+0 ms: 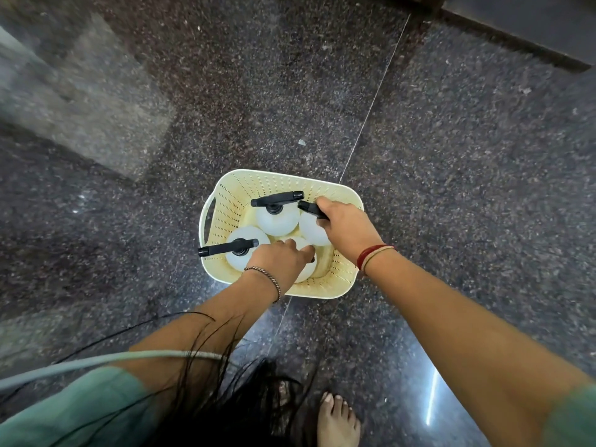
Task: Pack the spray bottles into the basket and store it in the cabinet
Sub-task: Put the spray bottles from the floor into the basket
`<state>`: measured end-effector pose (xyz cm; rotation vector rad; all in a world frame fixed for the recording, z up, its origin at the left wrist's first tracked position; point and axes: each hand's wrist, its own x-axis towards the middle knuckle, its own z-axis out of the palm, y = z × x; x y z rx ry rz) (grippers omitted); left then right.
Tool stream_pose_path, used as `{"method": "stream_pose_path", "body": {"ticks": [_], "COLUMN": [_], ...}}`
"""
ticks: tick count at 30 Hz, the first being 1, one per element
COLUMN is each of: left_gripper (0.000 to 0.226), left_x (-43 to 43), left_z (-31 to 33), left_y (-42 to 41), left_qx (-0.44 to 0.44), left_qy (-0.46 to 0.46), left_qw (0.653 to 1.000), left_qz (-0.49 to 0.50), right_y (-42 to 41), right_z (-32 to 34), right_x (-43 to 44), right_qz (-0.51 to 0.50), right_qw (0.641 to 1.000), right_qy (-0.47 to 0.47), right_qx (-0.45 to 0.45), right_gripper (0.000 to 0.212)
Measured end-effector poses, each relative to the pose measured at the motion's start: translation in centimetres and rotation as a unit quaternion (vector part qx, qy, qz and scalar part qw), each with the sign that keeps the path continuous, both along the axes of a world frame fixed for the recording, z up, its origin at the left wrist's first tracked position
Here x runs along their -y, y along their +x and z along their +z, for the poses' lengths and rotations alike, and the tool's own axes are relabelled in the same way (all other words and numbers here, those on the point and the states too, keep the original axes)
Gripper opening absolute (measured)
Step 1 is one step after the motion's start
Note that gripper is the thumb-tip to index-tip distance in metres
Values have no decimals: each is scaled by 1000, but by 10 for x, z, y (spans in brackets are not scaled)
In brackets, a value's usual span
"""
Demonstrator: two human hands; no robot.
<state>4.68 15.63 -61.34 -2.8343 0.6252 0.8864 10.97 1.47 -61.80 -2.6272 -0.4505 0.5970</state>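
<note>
Floor [451,175] first, dark speckled granite with one pale seam running past the basket from one o'clock to six. Dead centre on it sits one cream perforated basket [335,279], upright, and that's where the action is.

Inside, four white spray bottles, all standing: one at the basket's eleven o'clock [277,221] with its black trigger head clear, one at seven o'clock [240,254] with the head poking over the left rim, one at two o'clock [311,232] and one at five o'clock [304,272] mostly hidden under the hands.

Right hand [346,227] reaches in from four o'clock, fingers clenched around the black head of the two o'clock bottle. Left hand [283,258] comes from seven o'clock, fingers curled over the top of the five o'clock bottle; whether they truly grip it I cannot tell.

The step looks like seating the last bottles. Done well, that means pressing each straight down to the base and turning the nozzles inward so nothing overhangs the rim before the lift. That seven o'clock head could snag a cabinet frame. No cabinet is plainly in view
</note>
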Motion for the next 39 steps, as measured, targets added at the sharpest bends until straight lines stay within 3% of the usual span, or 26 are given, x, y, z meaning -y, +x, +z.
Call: {"method": "stream_pose_path", "body": {"ticks": [8, 19, 24, 28, 33, 36, 39], "left_gripper": [42, 30, 41, 62, 59, 56, 58], "left_x": [2, -16, -10, -8, -33, -48, -52], "left_z": [5, -9, -5, 10, 41, 52, 49], "left_y": [-2, 11, 7, -1, 10, 31, 45], "left_qx": [7, -1, 37, 117, 222, 250, 242], "left_qy": [6, -34, -11, -2, -126, -151, -154], "left_qw": [1000, 999, 998, 991, 964, 956, 956], "left_qz": [-18, -28, -42, -60, -66, -14, 57], "right_y": [12, 17, 13, 4, -9, -16, -30], "right_z": [6, 0, 2, 8, 17, 19, 17], "right_x": [16, 10, 11, 18, 34, 39, 34], "right_qz": [114, 147, 118, 93, -14, -76, -90], "right_qw": [993, 988, 992, 993, 998, 995, 989], "right_qy": [-37, -45, -51, -63, 0, 31, 50], "right_qx": [-15, -12, -4, 31, 59, 58, 109], "right_gripper": [11, 14, 22, 59, 104, 103, 87]}}
